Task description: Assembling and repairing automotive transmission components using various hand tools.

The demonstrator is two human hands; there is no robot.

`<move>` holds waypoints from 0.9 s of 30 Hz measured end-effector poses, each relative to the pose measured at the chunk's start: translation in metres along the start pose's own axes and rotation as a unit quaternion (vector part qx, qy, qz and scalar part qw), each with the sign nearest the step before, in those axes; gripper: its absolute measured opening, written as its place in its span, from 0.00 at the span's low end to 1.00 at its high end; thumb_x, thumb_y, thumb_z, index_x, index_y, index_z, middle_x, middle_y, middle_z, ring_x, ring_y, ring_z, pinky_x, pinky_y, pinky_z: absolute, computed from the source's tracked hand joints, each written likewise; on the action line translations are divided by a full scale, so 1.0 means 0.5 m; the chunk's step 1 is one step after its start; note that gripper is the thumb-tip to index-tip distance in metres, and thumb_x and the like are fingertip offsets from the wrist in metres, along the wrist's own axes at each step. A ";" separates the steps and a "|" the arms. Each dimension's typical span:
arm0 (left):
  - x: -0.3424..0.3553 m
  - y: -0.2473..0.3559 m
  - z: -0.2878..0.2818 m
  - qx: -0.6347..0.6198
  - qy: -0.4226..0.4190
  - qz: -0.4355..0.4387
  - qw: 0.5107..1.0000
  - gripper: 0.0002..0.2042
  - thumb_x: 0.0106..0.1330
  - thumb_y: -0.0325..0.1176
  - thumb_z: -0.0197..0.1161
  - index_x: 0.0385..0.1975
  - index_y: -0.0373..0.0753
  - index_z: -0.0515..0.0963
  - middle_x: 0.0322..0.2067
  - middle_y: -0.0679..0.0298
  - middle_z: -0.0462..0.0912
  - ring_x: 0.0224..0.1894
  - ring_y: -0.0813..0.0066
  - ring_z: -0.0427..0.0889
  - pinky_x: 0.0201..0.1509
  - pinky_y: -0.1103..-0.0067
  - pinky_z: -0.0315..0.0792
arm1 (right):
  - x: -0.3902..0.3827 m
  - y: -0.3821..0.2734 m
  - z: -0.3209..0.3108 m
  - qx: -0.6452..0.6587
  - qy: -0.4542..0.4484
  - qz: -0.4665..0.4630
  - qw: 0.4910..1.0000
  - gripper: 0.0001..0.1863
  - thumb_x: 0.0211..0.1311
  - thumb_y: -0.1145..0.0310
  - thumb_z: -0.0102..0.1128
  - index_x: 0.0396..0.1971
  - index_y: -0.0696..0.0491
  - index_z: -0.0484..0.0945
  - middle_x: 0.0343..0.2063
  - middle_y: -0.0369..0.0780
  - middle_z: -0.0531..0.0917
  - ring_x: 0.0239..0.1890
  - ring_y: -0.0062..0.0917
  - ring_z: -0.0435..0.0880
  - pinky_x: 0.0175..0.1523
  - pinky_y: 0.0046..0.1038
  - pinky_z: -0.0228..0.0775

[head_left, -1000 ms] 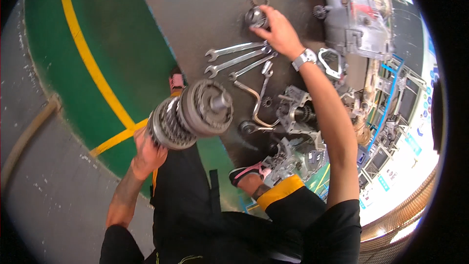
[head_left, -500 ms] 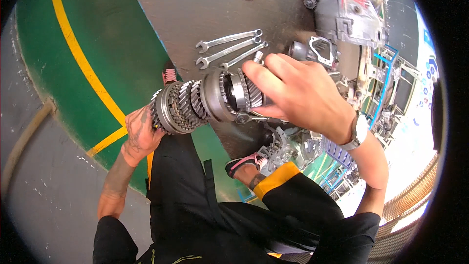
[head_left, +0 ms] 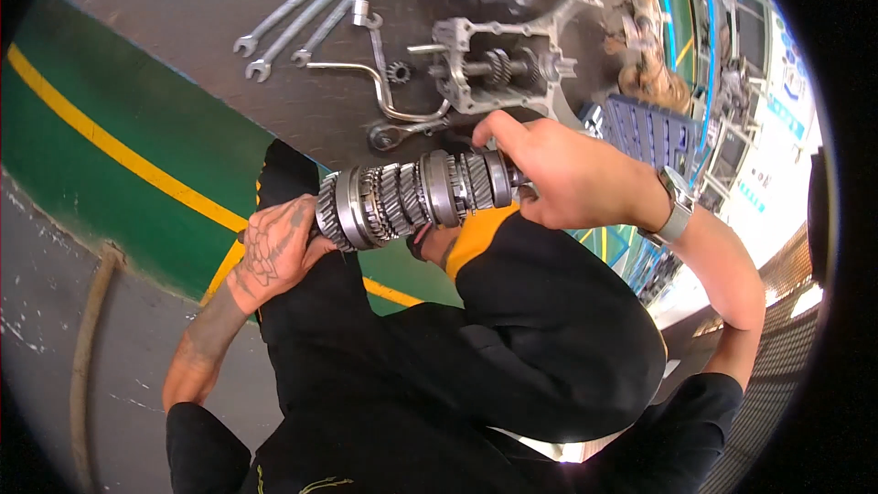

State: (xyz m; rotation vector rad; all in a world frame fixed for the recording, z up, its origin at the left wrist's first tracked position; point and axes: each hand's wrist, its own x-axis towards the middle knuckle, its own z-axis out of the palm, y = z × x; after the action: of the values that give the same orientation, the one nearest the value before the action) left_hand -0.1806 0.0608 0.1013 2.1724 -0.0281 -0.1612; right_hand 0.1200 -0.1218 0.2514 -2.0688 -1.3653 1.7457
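A metal transmission gear shaft [head_left: 416, 197] lies across my lap level, slightly higher at its right end. Helical gears and smooth rings are stacked close together along it. My left hand [head_left: 279, 242] is closed around its left end, with a bit of shaft poking out past the fist. At the opposite end my right hand [head_left: 581, 174] has fingers and thumb curled about the shaft's tip, beside the last smooth collar [head_left: 498, 178]. The right palm side and fingertips are partly hidden.
Beyond the shaft is a dark workbench [head_left: 183, 0] holding several combination wrenches [head_left: 297, 23], a bent socket handle [head_left: 389, 96], a ratchet [head_left: 393, 134], a small gear [head_left: 398, 71] and an open gearbox housing [head_left: 503, 64]. A purple crate [head_left: 649, 133] stands at right.
The gap between the gears at the right has closed, and they now sit in line. My right hand has shifted to the shaft's tip. The view has swung toward the bench's right side.
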 end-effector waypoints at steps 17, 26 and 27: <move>0.369 0.037 0.133 0.066 -0.050 -0.003 0.997 0.22 0.60 0.43 0.71 0.40 0.31 0.72 0.23 0.55 0.75 0.25 0.50 0.77 0.29 0.64 0.69 | -0.112 0.466 0.039 -0.059 0.382 -0.156 0.909 0.11 0.48 0.79 0.65 0.35 0.61 0.79 0.31 0.46 0.76 0.35 0.43 0.79 0.40 0.37 0.72; 0.437 0.043 0.161 0.148 -0.040 -0.018 0.988 0.25 0.61 0.44 0.71 0.48 0.28 0.74 0.25 0.54 0.78 0.26 0.52 0.79 0.31 0.65 0.70 | -0.077 0.589 0.034 0.020 0.402 -0.176 0.898 0.15 0.45 0.84 0.67 0.37 0.62 0.82 0.31 0.42 0.73 0.37 0.33 0.77 0.43 0.32 0.71; 0.446 0.056 0.154 0.112 -0.100 -0.088 0.985 0.26 0.61 0.44 0.70 0.50 0.27 0.74 0.25 0.53 0.79 0.27 0.52 0.80 0.33 0.64 0.71 | -0.082 0.594 0.043 0.042 0.383 -0.149 0.911 0.14 0.45 0.83 0.67 0.36 0.62 0.82 0.31 0.42 0.73 0.37 0.33 0.77 0.43 0.32 0.71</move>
State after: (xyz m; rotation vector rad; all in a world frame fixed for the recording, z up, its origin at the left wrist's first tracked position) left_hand 0.0319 -0.0361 0.0574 2.3734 0.0327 -0.4979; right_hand 0.2682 -0.3342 0.0985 -2.0111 -1.2140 0.7125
